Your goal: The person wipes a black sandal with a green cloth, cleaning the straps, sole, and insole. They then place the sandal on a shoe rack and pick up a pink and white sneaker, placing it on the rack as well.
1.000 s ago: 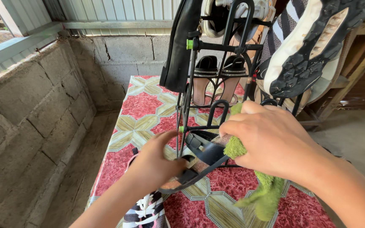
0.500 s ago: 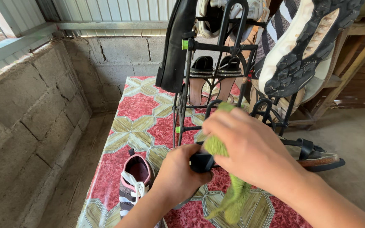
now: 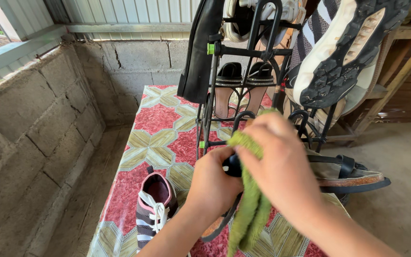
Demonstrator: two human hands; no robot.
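My left hand (image 3: 212, 185) grips a dark sandal (image 3: 224, 216) at its strap, holding it just above the table. My right hand (image 3: 281, 166) presses a green cloth (image 3: 250, 209) against the sandal; the cloth hangs down from my fingers. Both hands are in front of a black metal shoe rack (image 3: 262, 52). Most of the held sandal is hidden behind my hands and the cloth.
The rack holds a black shoe (image 3: 200, 47), a pair of black heeled sandals (image 3: 243, 83), a sneaker with a black-and-white sole (image 3: 343, 52) and a brown sandal (image 3: 353, 173). A pink-and-grey sneaker (image 3: 153, 209) lies on the red patterned tablecloth (image 3: 158, 123). A block wall (image 3: 29, 138) runs on the left.
My hands have risen with the sandal and moved closer together. The green cloth has slid across the sandal and now hangs lower. The view has shifted so the pink sneaker shows fully.
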